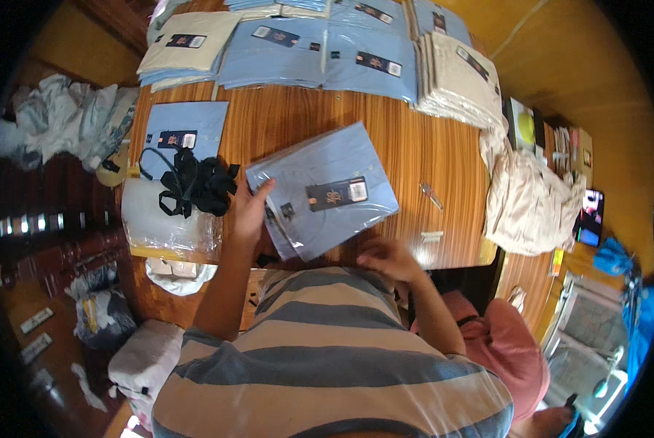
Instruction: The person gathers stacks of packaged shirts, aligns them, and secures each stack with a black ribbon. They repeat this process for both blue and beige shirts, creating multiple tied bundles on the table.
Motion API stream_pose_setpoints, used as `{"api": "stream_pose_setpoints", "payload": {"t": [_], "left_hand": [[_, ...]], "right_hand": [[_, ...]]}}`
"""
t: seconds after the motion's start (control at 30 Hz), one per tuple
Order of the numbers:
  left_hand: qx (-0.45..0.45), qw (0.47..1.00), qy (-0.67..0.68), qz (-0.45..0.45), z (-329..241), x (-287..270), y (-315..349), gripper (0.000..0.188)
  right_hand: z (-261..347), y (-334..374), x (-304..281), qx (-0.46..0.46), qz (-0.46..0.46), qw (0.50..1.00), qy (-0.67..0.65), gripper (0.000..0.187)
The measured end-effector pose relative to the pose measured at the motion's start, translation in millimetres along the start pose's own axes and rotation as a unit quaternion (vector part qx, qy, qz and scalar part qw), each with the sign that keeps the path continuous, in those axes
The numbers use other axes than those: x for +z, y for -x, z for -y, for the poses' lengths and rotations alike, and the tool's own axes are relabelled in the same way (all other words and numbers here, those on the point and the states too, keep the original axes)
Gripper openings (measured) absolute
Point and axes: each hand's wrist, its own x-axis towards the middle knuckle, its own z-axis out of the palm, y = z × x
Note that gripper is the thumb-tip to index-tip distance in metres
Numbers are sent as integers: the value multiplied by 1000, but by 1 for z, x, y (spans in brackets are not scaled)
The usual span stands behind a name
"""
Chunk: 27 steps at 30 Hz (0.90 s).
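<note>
My left hand (251, 208) grips the left edge of a folded light blue shirt (334, 157) in a clear plastic bag, thumb on top. The packet is tilted above the table and carries a dark tag with a white label. Just below its lower edge, my right hand (387, 259) is apart from it, near the table's front edge, with loosely bent fingers and nothing seen in them. Close to my left hand lies a bunch of black straps (192, 182). It rests partly on a stack of clear plastic bags (162, 219) and partly on another blue shirt (188, 120).
Stacks of bagged blue shirts (276, 62) and cream shirts (454, 84) line the table's far side. Small scissors (431, 196) and pale strips (432, 236) lie on the wooden table (407, 157). Cream cloth (528, 204) is heaped at the right. A person in pink (513, 347) sits at lower right.
</note>
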Motion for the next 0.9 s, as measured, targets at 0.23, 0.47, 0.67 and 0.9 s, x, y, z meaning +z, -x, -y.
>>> {"api": "stream_pose_setpoints", "payload": {"t": [0.23, 0.47, 0.67, 0.9], "left_hand": [[-85, 980, -89, 159, -42, -35, -86, 52], [-98, 878, -247, 399, -77, 52, -178, 52], [66, 697, -527, 482, -78, 165, -186, 58], [286, 852, -421, 119, -92, 117, -97, 63]], "right_hand": [[-43, -18, -80, -141, -493, 713, 478, 56], [-58, -47, -124, 9, -476, 725, 497, 74], [0, -49, -109, -203, -485, 789, 320, 57], [41, -90, -83, -63, -191, 976, -78, 63]]}}
